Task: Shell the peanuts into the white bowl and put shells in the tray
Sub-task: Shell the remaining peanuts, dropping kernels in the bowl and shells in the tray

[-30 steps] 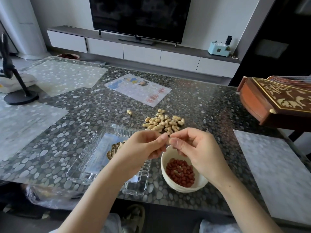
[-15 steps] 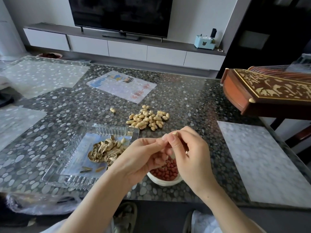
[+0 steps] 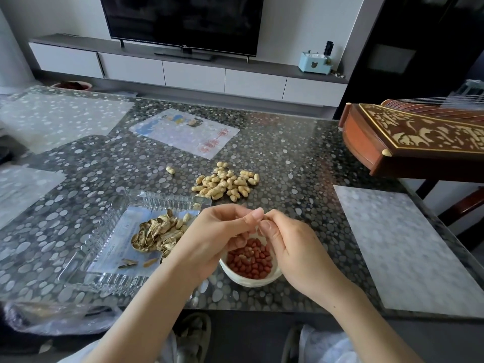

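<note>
My left hand (image 3: 217, 231) and my right hand (image 3: 288, 242) meet fingertip to fingertip just above the white bowl (image 3: 248, 280), pinching a peanut that the fingers almost wholly hide. The bowl holds several red-skinned kernels (image 3: 248, 260). To its left stands the clear plastic tray (image 3: 86, 247) with a heap of empty shells (image 3: 157, 234). A pile of unshelled peanuts (image 3: 226, 183) lies on the table beyond my hands, with one stray peanut (image 3: 170, 170) to its left.
A carved wooden instrument (image 3: 419, 142) juts over the table's right edge. A printed sheet (image 3: 183, 132) lies beyond the peanuts, a pale mat (image 3: 403, 247) at the right, and a plastic bag (image 3: 52, 318) hangs at the front left edge.
The view has swung and the tray's shell heap has come into sight. My hands have stayed together over the bowl, working the same peanut between the fingertips.
</note>
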